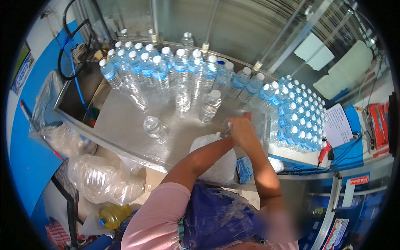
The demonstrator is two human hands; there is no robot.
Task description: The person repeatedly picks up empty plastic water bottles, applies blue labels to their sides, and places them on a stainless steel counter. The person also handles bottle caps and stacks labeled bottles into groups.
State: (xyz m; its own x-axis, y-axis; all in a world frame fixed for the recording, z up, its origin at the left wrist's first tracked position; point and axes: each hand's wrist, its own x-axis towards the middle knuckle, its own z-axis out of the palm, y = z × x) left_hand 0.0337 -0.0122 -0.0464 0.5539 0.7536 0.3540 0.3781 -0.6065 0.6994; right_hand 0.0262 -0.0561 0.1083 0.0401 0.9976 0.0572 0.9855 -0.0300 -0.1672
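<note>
My right hand (243,129) is over the steel table with its fingers curled. A small white piece (230,125), perhaps a bottle cap, shows at its fingertips with clear plastic around it. My left forearm (212,150) crosses to the same spot, where the right hand and wrist hide most of the left hand; its grip cannot be made out. Just beyond stands a capped, unlabelled clear bottle (211,107). Another clear bottle (155,129), without a label, is farther left. A white plastic bag (215,168) lies beneath my forearms, beside a blue printed packet (244,169).
Blue-labelled water bottles (160,73) line the table's back. A dense group of capped bottles (301,118) is at right, near a red heat-gun-like tool (325,151), cables and a written sheet (338,125). Bagged plastic (97,178) and a yellow jug (114,215) are lower left.
</note>
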